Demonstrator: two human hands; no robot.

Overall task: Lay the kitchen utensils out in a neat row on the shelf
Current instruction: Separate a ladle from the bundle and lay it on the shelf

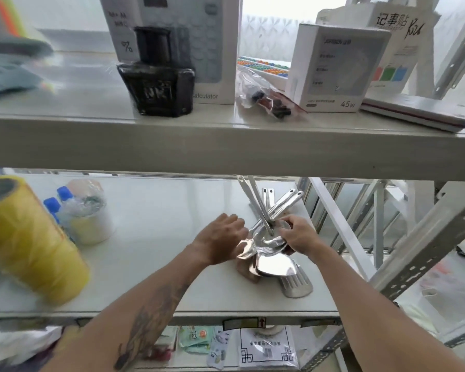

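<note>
A tangled bunch of shiny steel kitchen utensils point(269, 237) lies on the right part of the white middle shelf point(159, 237), handles pointing up and back. A slotted spatula head point(297, 284) and a solid turner blade point(275, 267) stick out toward me. My left hand point(220, 237) reaches into the left side of the bunch, fingers on a spoon-like piece. My right hand point(300, 234) grips the utensils from the right, near where the handles cross. Several handle ends point(287, 200) rise under the upper shelf edge.
A yellow roll point(30, 245) stands at the shelf's left, with blue-capped bottles point(58, 202) and a wrapped cup point(90, 218) beside it. The upper shelf point(226, 146) carries a black ink bottle point(156, 81) and white boxes point(336, 71). A metal rack upright point(424, 242) slants at right.
</note>
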